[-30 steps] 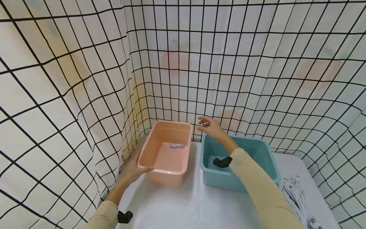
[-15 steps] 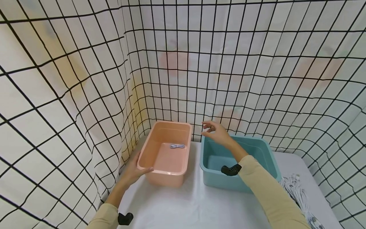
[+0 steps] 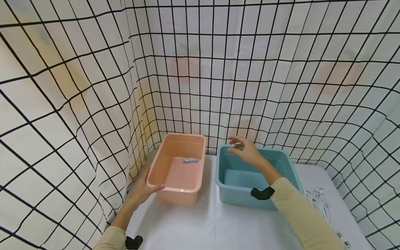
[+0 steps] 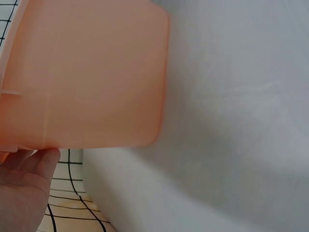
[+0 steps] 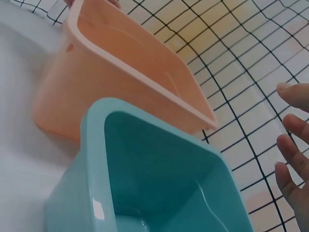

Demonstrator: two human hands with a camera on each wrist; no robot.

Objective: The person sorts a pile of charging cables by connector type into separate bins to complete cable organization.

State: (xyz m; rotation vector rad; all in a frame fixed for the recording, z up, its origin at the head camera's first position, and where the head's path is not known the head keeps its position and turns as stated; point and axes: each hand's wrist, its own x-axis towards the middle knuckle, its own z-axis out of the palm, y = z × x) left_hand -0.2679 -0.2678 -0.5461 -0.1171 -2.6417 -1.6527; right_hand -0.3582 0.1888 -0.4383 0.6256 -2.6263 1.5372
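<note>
A peach plastic bin (image 3: 179,197) stands on the left in the head view. One small bundled white cable (image 3: 190,160) lies on its floor. My left hand (image 3: 140,192) holds the bin's near left corner, thumb over the front rim. In the left wrist view its fingers (image 4: 46,162) touch the outer wall under the rim. Over the far left part of a teal bin (image 3: 232,194) hovers my right hand (image 3: 247,151), fingers loosely bent and holding nothing. The right forearm covers part of the teal bin; no contents show in its visible part.
A heap of white cables (image 3: 320,205) lies right of the teal bin, partly behind the right sleeve. Both bins stand on a white-covered table (image 3: 200,229). Black grid netting (image 3: 200,93) over white cloth encloses the left, back and right.
My right hand has moved right and a little down, from near the gap between the bins to above the teal bin. The left hand keeps its hold; the head view has shifted slightly.
</note>
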